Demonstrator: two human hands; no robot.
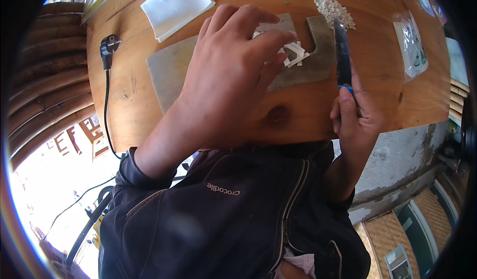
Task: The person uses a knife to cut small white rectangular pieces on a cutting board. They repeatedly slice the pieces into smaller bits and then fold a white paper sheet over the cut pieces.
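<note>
A: What carries everything?
B: The wooden table, spreading across the upper half of the frame. The notched grey board lies on it at upper centre, probably to spare the wood from the blade.

A: And the hands?
B: The left hand arches over the board, fingers curled and parted. Its tips are by the strips, perhaps to steady or gather them; I cannot tell whether it grips one. The right hand, right of centre, is wrapped round the handle of the knife.

A: Why hold it there?
B: The blade points to the top of the frame, just beside the board's right edge, likely to leave the left hand room.

A: And the white pieces?
B: A pile of small bits sits at upper right, apparently kept off the board to free its surface. The loose white strips lie crisscrossed on the board.

A: Any containers?
B: A flat stack of clear plastic at upper left, possibly bags, and a clear packet at far right with something pale and green-marked inside; I cannot tell what.
</note>
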